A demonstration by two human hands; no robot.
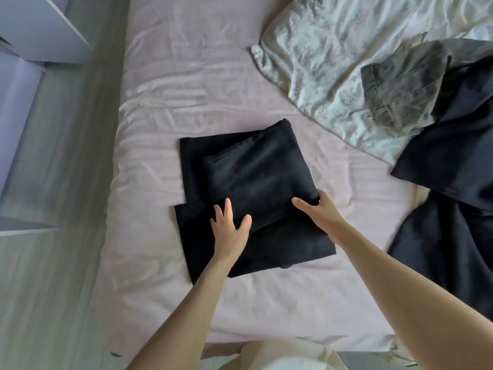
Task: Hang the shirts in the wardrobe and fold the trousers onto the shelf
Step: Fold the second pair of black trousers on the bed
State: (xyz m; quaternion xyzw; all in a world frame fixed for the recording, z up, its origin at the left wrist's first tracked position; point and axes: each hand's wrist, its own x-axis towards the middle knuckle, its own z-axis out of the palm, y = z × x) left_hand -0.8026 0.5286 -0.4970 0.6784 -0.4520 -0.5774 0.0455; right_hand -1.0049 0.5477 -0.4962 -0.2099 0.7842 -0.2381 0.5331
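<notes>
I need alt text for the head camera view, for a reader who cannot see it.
Two bare hands fold black trousers on a pink bed sheet: the left hand presses flat, the right hand grips the folded edge. More dark clothes lie at right.

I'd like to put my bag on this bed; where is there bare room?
Bare pink sheet lies beyond the folded black trousers, between the bed's left edge and the floral pillow, and nearer you, below the trousers. The right side is crowded with dark clothes. Both hands, left and right, occupy the trousers.
</notes>
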